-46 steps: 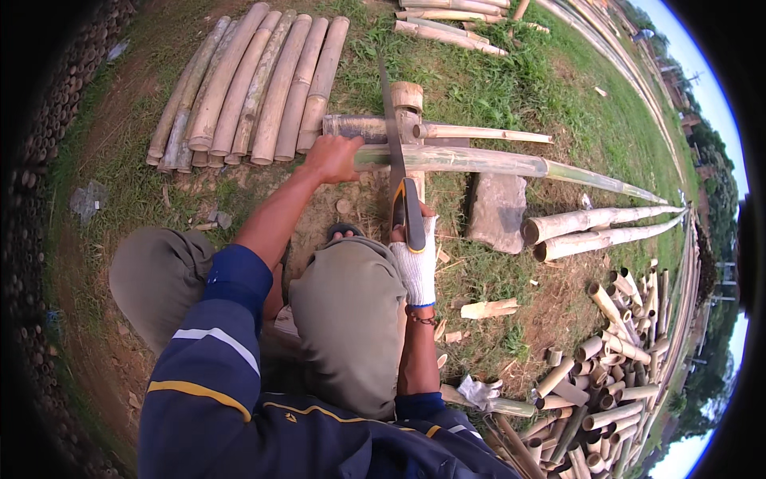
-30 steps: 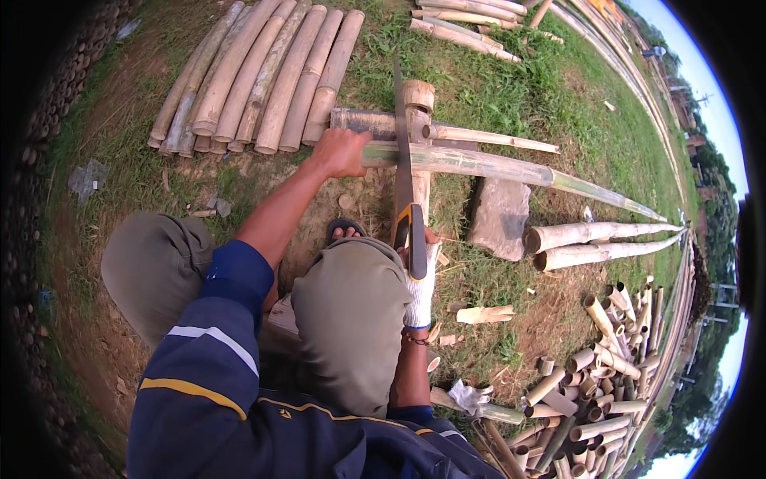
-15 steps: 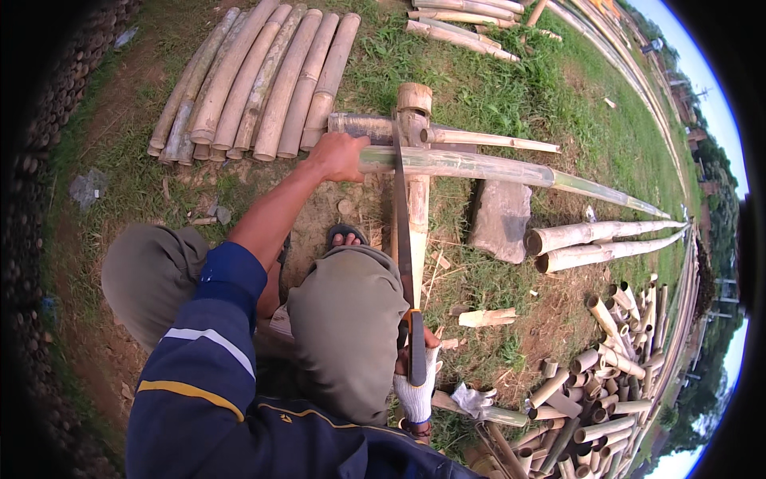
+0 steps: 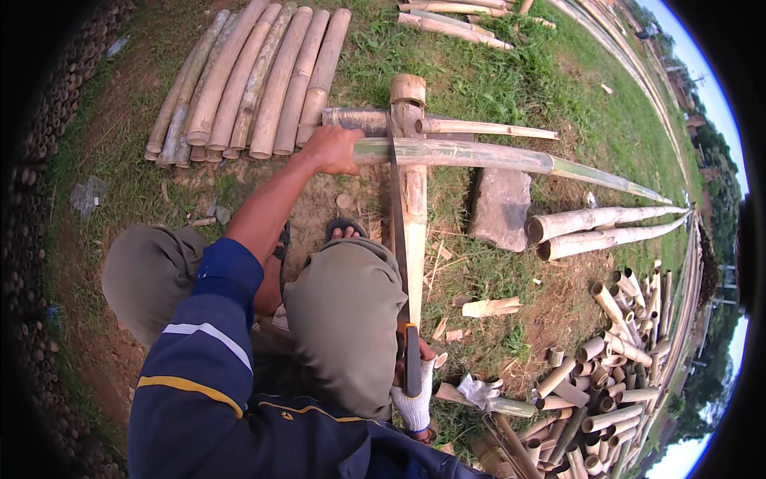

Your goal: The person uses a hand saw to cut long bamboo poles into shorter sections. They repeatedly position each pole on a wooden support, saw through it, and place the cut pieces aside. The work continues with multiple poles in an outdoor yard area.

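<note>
My bare left hand (image 4: pixel 333 150) is closed round the near end of a long green-and-tan bamboo pole (image 4: pixel 471 156) that stretches away to the right. The pole rests across a pale bamboo support (image 4: pixel 414 239). In my right hand (image 4: pixel 413 399), partly covered by a white knit glove, is a hand saw (image 4: pixel 400 247) with a dark handle and an orange part. Its long blade lies across the pole just right of my left hand. A darker bamboo piece (image 4: pixel 357 120) and a thin bamboo stick (image 4: pixel 487 128) lie beside the pole on the far side.
A row of cut bamboo lengths (image 4: pixel 275 80) lies at the upper left. A flat stone block (image 4: pixel 500 209) sits under the pole, near two thick bamboo poles (image 4: pixel 598 219). Short bamboo offcuts (image 4: pixel 614 399) are heaped at lower right. My knee (image 4: pixel 343 319) is close to the saw.
The saw and my right hand have drawn slightly back toward me. My left hand still grips the pole. The whole view has shifted a little.
</note>
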Action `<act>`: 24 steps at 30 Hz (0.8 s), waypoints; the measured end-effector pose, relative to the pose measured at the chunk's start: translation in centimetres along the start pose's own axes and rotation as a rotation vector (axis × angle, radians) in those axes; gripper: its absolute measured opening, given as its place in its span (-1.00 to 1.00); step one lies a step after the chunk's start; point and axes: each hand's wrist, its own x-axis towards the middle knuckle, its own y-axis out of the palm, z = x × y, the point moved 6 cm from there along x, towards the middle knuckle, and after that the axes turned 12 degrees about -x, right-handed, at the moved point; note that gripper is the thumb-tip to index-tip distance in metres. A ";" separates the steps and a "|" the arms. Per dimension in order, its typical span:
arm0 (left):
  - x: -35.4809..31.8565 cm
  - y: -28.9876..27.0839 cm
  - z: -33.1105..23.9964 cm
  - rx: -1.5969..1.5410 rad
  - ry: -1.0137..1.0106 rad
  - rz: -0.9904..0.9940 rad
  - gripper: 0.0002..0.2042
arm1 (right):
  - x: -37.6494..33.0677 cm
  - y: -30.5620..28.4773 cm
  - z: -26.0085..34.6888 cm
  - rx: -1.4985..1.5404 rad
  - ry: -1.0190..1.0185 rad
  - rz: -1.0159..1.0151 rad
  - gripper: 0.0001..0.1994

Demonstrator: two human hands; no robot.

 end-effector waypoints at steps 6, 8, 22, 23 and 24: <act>-0.6 0.6 0.6 -0.001 -0.009 -0.033 -0.32 | 11.2 4.1 -0.1 0.102 -0.008 0.001 -0.32; 0.3 0.3 -0.5 0.009 -0.001 -0.033 -0.32 | 19.8 5.8 1.0 0.205 0.026 -0.058 -0.38; -0.8 0.4 0.7 -0.016 -0.011 0.022 -0.31 | -1.7 -1.2 2.1 0.072 0.086 0.084 -0.34; -0.5 -0.3 0.6 -0.014 -0.013 0.013 -0.31 | -1.0 -0.6 1.8 0.072 0.090 0.083 -0.35; -0.3 -0.5 0.3 -0.004 -0.017 0.012 -0.31 | 1.5 0.6 0.6 0.106 0.110 0.080 -0.35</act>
